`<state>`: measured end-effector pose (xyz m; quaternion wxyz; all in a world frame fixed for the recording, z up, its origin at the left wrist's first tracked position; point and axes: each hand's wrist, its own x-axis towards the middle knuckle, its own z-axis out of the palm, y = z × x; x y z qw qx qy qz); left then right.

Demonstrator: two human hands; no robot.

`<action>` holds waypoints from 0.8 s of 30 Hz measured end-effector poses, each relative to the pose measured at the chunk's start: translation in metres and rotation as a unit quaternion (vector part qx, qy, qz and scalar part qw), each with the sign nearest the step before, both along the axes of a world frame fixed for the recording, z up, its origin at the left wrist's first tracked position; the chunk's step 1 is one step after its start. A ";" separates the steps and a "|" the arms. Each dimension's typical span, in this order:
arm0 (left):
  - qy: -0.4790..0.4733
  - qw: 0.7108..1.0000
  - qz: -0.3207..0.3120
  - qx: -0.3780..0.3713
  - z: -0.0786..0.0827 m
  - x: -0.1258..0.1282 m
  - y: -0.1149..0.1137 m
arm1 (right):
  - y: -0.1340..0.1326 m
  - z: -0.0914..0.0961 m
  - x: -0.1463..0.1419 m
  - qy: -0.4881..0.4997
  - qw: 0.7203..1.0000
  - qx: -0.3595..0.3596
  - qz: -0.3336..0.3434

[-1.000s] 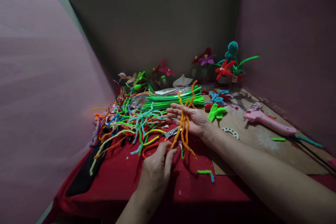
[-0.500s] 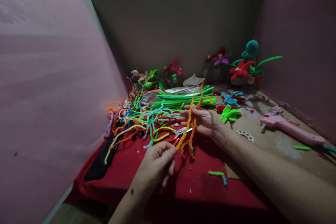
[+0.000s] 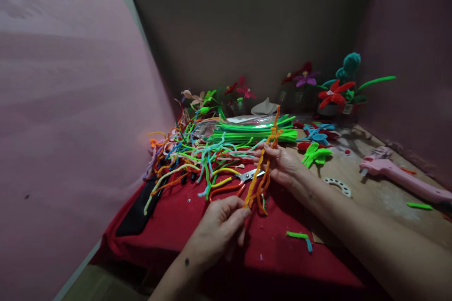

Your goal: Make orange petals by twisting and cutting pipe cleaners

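Note:
Several bent orange pipe cleaners (image 3: 257, 176) stretch between my hands above the red cloth. My left hand (image 3: 226, 221) pinches their lower ends between thumb and fingers. Higher up, my right hand (image 3: 278, 162) grips the bunch near its upper part, thumb on the near side, and the tips stick up above it. Just behind the strands lie scissors (image 3: 226, 191) with orange-red handles, their blades partly hidden by the orange strands and my right hand. Bundled green pipe cleaners (image 3: 247, 136) rest in clear wrapping beyond my right hand.
A tangle of coloured pipe cleaners (image 3: 190, 160) covers the left, beside a black flat object (image 3: 137, 211). On the board at right lie a pink glue gun (image 3: 399, 176), a white ring with holes (image 3: 339, 187) and green petals (image 3: 317, 155). Pipe-cleaner flowers (image 3: 337, 94) stand at the back.
My left hand has brought the lower ends of the orange pipe cleaners closer together. The upper strands now gather just above my right hand. The whole view has shifted slightly.

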<state>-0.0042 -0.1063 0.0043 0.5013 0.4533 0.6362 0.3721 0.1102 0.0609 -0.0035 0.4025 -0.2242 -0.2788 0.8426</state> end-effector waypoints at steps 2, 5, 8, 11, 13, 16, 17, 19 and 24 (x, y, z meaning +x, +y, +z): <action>0.000 1.000 -0.011 0.000 -0.001 0.002 -0.001 | 0.000 0.000 0.000 -0.021 1.000 -0.011 -0.014; 0.008 1.000 -0.003 0.013 0.002 0.003 -0.003 | 0.001 -0.001 0.001 -0.025 1.000 0.001 -0.010; 0.020 0.998 0.033 0.041 0.012 -0.004 -0.005 | 0.000 0.000 0.003 -0.012 0.999 0.036 0.022; 0.044 0.991 0.088 0.092 0.028 -0.019 -0.004 | -0.003 0.001 0.004 -0.002 0.996 0.066 0.059; 0.072 0.979 0.127 0.142 0.037 -0.033 -0.001 | -0.004 -0.001 0.004 0.007 0.993 0.083 0.088; 0.124 0.951 0.186 0.212 0.046 -0.059 0.006 | -0.002 -0.004 0.005 0.015 0.989 0.086 0.121; 0.138 0.943 0.200 0.225 0.047 -0.069 0.010 | -0.002 -0.005 0.005 0.014 0.989 0.081 0.123; 0.171 0.928 0.226 0.240 0.048 -0.088 0.018 | -0.001 -0.006 0.005 0.005 0.990 0.071 0.124; 0.227 0.919 0.255 0.196 0.048 -0.131 0.046 | -0.004 -0.005 0.004 -0.014 0.987 0.072 0.146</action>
